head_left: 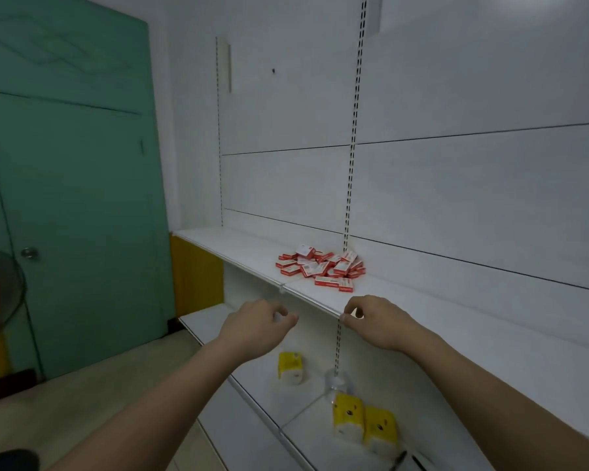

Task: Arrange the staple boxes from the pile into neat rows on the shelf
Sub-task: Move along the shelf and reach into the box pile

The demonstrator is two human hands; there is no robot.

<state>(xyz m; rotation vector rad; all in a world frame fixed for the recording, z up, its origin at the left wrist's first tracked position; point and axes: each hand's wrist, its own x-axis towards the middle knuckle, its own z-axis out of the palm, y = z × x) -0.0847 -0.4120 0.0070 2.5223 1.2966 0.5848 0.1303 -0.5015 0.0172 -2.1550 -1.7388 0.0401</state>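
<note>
So far nothing of the arranging looks done: the red-and-white staple boxes lie in a loose heap on the white shelf, near its back wall and just left of the slotted upright, with no row started anywhere on the board. Both hands hang in front of the shelf's front edge, short of the pile. The left hand has loosely curled fingers and holds nothing. The right hand is curled with thumb and forefinger close together at the shelf lip; whether it pinches the edge or just touches it I cannot tell. Every box is left to sort. Below, yellow tissue packs stand on a lower shelf.
</note>
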